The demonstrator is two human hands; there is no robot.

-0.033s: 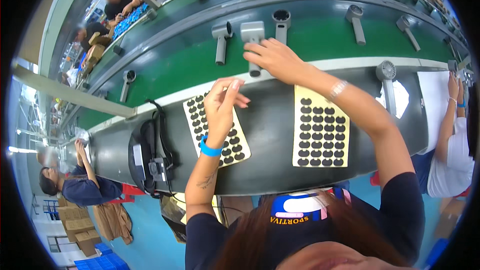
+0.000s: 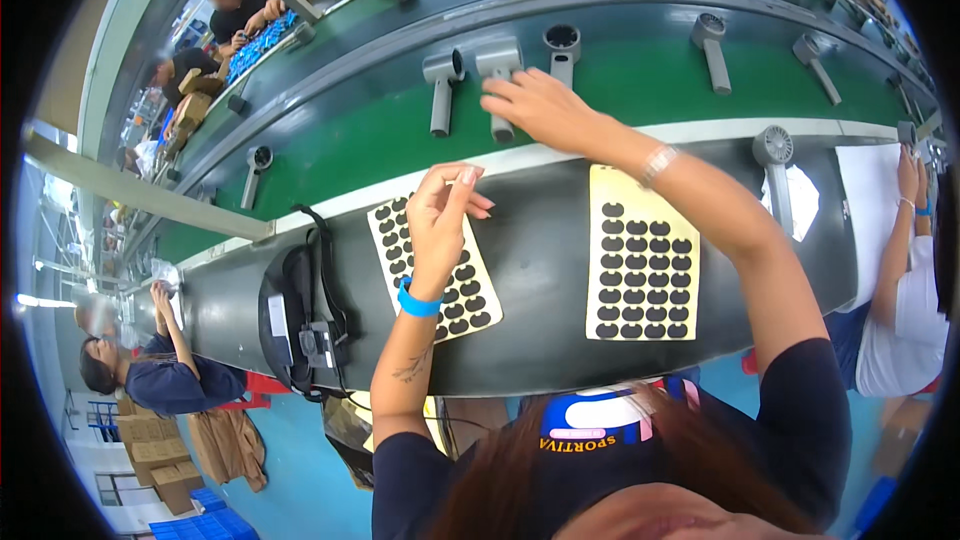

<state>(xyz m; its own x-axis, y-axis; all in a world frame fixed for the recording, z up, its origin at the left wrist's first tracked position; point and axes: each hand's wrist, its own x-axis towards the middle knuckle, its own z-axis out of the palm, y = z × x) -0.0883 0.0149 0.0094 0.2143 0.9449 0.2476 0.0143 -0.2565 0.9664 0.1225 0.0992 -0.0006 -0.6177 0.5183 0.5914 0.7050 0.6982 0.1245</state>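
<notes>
On the green conveyor, a grey hand-held fan (image 2: 499, 58), with a round barrel head and straight handle, lies under my right hand (image 2: 540, 112). Its fingers close over the handle and hide part of it. My left hand (image 2: 440, 205) hovers over the upper part of the left sticker sheet (image 2: 484, 314). Its thumb and index tip come together; anything between them is too small to make out. That pale sheet carries rows of black rounded stickers. A second sticker sheet (image 2: 641, 280) lies below my right forearm, with bare backing at its top.
Beside the held one stand a grey fan (image 2: 441, 90) and another fan (image 2: 563, 52); more sit along the belt. A fan with a grille (image 2: 774, 152) rests on the dark table at right. A black bag (image 2: 290, 310) lies at left. Co-workers sit on both sides.
My right hand and the fan have shifted slightly left and away from me. The left hand stays nearly in place over the sheet.
</notes>
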